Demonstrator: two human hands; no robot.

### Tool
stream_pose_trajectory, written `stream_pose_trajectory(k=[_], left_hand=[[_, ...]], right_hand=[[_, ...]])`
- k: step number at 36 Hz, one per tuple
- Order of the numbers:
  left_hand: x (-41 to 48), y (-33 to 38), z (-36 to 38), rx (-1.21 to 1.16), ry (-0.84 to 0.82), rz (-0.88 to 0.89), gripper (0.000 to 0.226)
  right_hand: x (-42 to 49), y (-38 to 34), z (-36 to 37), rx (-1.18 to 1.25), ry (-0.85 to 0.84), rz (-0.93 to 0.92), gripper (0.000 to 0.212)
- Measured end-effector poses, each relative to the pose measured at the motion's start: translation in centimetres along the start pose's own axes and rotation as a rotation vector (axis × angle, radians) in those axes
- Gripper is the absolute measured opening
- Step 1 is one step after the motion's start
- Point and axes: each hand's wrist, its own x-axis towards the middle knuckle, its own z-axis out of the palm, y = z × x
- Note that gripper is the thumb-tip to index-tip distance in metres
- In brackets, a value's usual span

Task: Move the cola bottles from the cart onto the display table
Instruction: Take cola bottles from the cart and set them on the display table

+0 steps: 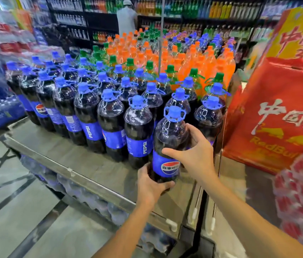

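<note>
A large cola bottle is held upright at the front right of the display table, its base cupped by the left hand and its middle gripped by the right hand. It is judged heavy and slick-walled, so the base is best supported.

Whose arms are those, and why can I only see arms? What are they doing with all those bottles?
The camera sits on a person's head and looks down, so you see only their two bare arms. This is a shop. The left hand grips the bottom of a big cola bottle, and the right hand holds its side. They hold it at the front of the display table, beside rows of cola bottles with blue caps. Behind those stand orange bottles. Red boxes are stacked to the right.
</note>
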Motion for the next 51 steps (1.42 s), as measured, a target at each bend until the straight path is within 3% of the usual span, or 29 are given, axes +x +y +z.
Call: stream_pose_trajectory(k=[33,42,51], left_hand=[[3.2,-1.2,2.5,-0.041,0.186,0.025,0.088],[3.1,0.1,2.6,0.033,0.149,0.023,0.092],[3.1,1.6,0.2,0.341,-0.034,0.086,0.091]], right_hand=[[3.2,3.1,1.6,0.036,-0.032,-0.002,0.111],[2.8,2.3,1.2,-0.050,-0.104,-0.035,0.104],[2.2,0.9,0.9,-0.244,-0.121,0.046,0.124]])
